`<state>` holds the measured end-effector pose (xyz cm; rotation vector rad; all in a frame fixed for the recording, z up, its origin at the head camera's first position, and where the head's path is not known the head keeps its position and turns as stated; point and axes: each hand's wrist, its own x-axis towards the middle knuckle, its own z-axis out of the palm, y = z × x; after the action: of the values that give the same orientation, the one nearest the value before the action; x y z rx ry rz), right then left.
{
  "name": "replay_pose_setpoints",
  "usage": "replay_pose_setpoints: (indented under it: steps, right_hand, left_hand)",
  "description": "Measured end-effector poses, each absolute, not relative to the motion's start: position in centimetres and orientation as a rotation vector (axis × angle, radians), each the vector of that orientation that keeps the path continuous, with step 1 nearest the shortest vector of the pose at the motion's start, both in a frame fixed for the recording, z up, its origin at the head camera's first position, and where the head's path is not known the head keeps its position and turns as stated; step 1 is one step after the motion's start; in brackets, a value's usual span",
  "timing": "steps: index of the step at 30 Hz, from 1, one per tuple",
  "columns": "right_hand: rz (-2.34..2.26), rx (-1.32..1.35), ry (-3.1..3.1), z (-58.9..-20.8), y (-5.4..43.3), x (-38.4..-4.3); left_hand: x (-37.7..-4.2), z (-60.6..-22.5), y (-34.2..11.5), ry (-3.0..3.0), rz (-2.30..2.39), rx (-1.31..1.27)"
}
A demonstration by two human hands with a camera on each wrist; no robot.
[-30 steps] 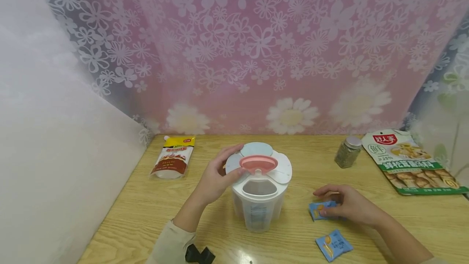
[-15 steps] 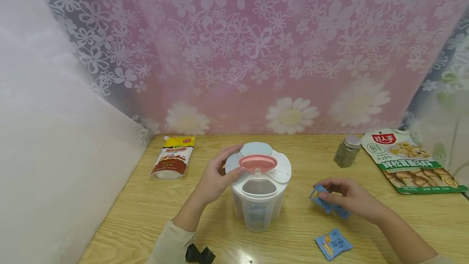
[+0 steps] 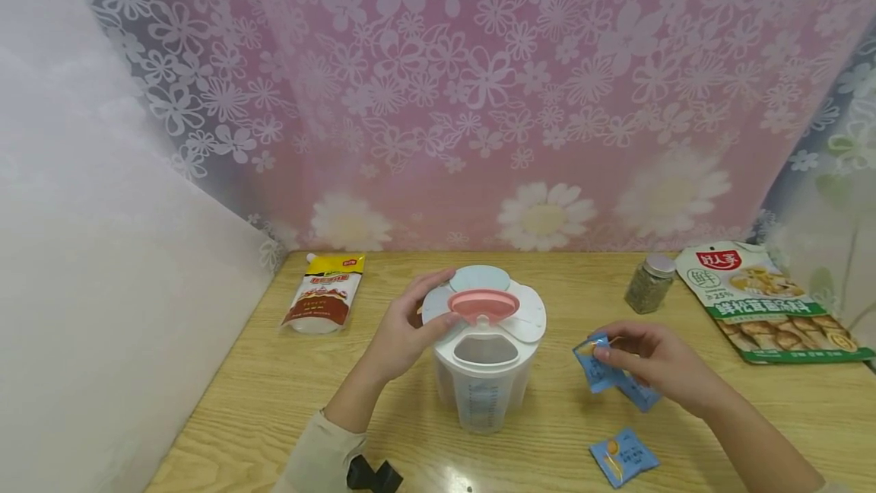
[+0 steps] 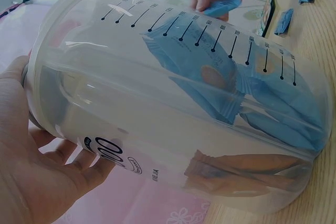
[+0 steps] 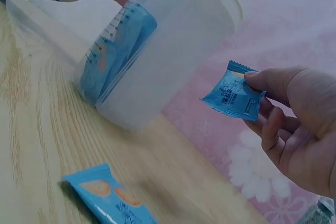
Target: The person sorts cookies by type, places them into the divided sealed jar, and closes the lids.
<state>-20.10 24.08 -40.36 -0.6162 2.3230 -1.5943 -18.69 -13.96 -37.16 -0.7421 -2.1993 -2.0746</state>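
A translucent divided storage container (image 3: 483, 394) with a white lid stands mid-table. Its pink flap (image 3: 483, 304) is raised behind the front opening. My left hand (image 3: 400, 333) grips the lid's left edge, thumb on top. Inside, the left wrist view shows blue packets (image 4: 205, 66) in one compartment and brown packets (image 4: 241, 174) in another. To the right of the container, my right hand (image 3: 660, 364) pinches a small blue snack packet (image 5: 233, 93) between thumb and fingers, raised off the wood. A second blue packet (image 3: 639, 394) lies just below that hand. Nearer the front is another blue packet (image 3: 624, 457).
A yellow, white and brown pouch (image 3: 323, 295) lies at the back left. At the back right are a glass jar (image 3: 649, 285) of dried herbs and a large mushroom-print bag (image 3: 773, 306). A flowered curtain (image 3: 479, 97) hangs behind the wooden table (image 3: 260, 417).
My right hand has picked one blue packet up off the table and tilted it upright, exposing another packet below. My left hand and the container have stayed put.
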Motion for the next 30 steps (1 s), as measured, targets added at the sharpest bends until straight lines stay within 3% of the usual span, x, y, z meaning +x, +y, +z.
replay_pose_setpoints:
  steps: [30]
  right_hand:
    - [-2.013,-1.122,2.149,-31.3,17.8,-17.7]
  left_hand:
    - [-18.6,-37.0,-13.9,-2.192,-2.073,-0.746]
